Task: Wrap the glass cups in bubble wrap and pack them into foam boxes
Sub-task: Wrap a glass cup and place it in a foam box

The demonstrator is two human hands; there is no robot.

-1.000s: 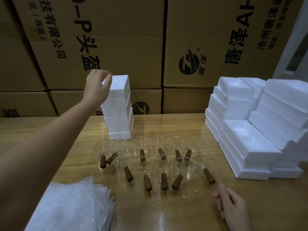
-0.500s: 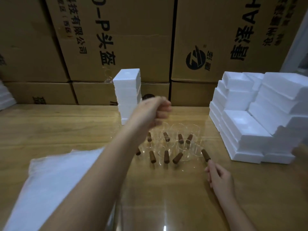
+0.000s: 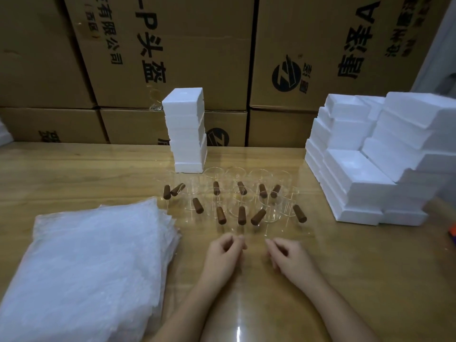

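Note:
Several clear glass cups with brown wooden handles stand in rows at the middle of the wooden table. A thick stack of bubble wrap sheets lies at the near left. A tall stack of closed foam boxes rises just behind the cups. A large pile of foam box halves sits at the right. My left hand and my right hand rest on the table just in front of the cups, fingers loosely curled, holding nothing.
Large brown cardboard cartons with printed characters wall off the back of the table. A bit of white foam shows at the far left edge. A small orange and blue object peeks in at the right edge.
My left hand came down from the top of the tall foam stack and back to the table front. My right hand shifted slightly left, beside it. The view tilted down.

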